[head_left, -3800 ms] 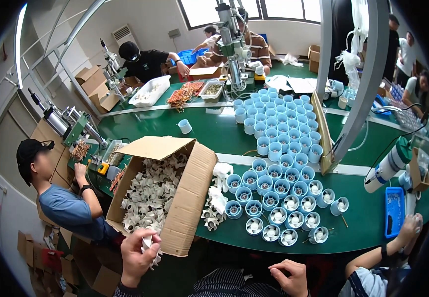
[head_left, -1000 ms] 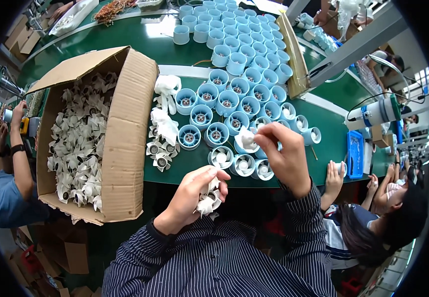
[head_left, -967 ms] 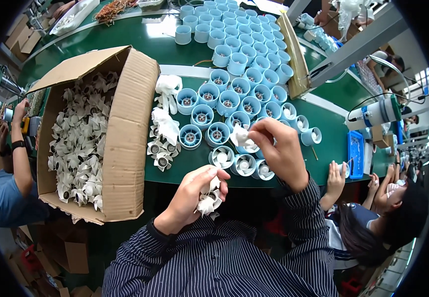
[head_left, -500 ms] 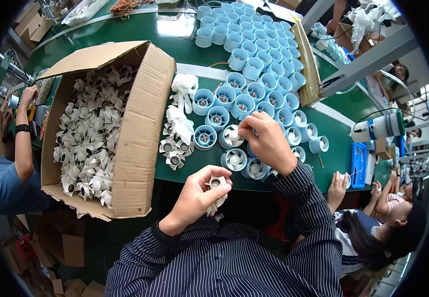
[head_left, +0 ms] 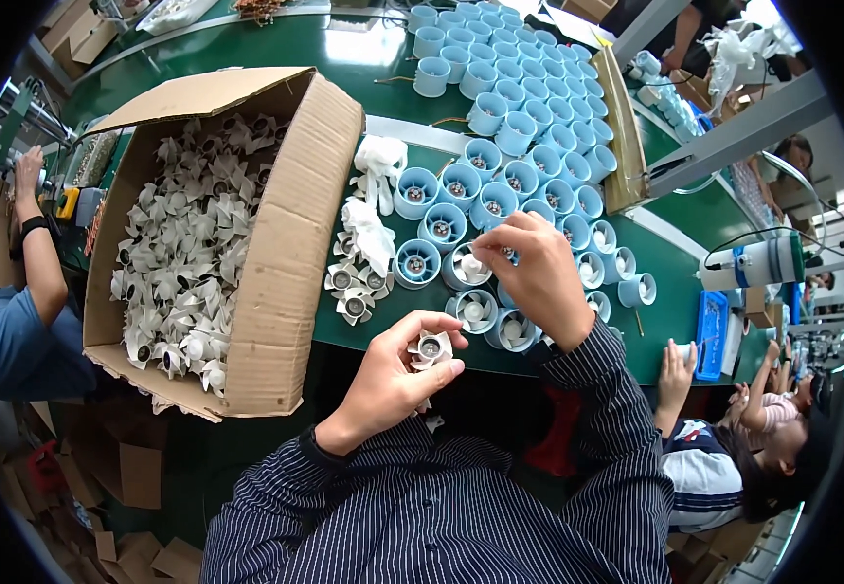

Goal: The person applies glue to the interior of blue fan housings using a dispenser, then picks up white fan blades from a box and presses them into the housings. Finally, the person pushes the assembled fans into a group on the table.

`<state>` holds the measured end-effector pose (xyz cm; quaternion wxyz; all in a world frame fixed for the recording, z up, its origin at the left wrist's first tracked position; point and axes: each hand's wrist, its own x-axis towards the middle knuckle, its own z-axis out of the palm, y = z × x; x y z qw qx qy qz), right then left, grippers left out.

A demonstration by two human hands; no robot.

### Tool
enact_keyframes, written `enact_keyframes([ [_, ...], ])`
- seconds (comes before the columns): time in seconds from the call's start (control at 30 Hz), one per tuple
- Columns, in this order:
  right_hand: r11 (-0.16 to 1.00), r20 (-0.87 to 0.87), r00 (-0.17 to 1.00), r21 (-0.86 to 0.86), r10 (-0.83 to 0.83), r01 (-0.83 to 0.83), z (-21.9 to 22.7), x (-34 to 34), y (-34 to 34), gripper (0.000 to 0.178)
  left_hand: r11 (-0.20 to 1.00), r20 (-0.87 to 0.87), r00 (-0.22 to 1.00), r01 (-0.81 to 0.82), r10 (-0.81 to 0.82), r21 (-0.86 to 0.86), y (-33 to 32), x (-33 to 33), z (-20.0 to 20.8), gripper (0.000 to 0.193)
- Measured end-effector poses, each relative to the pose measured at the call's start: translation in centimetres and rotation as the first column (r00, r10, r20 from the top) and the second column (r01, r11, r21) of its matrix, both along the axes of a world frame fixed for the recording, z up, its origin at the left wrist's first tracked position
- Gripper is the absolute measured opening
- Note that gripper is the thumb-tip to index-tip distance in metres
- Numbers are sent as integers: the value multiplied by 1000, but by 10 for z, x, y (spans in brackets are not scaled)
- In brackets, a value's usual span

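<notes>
The scene is bright and evenly lit. A white glare patch lies on the green worktop above the cardboard box, so the light comes from overhead. To the far upper right of the box the picture is washed out to white. Shadows are soft; a dark zone sits below the box, under the worktop edge. The middle is sharp: the white fan parts in the box are clear. The fisheye lens bends straight edges near the rim, and a black ring closes the corners.
</notes>
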<state>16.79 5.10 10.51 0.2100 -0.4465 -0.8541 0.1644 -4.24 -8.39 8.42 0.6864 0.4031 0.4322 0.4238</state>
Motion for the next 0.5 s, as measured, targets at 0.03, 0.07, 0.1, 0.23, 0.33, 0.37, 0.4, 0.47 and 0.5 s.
enact_keyframes([
  [0.03, 1000, -1, 1000, 1, 21, -21, -1, -1, 1, 7, 1000, 11, 1000, -1, 1, 17, 1, 0, 1, 43],
  [0.07, 999, 2, 999, 3, 39, -39, -1, -1, 1, 7, 999, 25, 1000, 2, -3, 34, 3, 1, 2, 43],
  [0.1, 999, 2, 999, 1, 37, -37, 0, 0, 1, 7, 999, 39, 999, 4, -6, 52, 3, 3, 2, 44],
  [0.23, 988, 197, 979, 136, 47, -75, 4, -3, -3, 9, 991, 1, 1000, -9, 9, 137, 0, 4, 2, 45],
  [0.33, 983, 132, 989, 167, 60, -82, 14, -12, -10, 9, 989, -1, 999, -34, 34, 147, -2, -4, 1, 45],
  [0.37, 981, 133, 989, 167, 72, -94, 21, -15, -16, 9, 987, 0, 999, -44, 45, 153, -2, -8, 0, 45],
  [0.4, 994, 25, 995, 48, 100, -101, 31, -17, -27, 11, 986, 2, 998, -60, 61, 153, -1, -10, -2, 45],
  [0.47, 970, -189, 976, -193, 109, -145, 45, -20, -49, 16, 985, 112, 987, -130, 118, 109, -1, -12, -8, 47],
  [0.5, 969, -186, 976, -194, 115, -151, 46, -25, -56, 16, 984, 166, 976, -156, 140, 86, -1, -14, -11, 49],
])
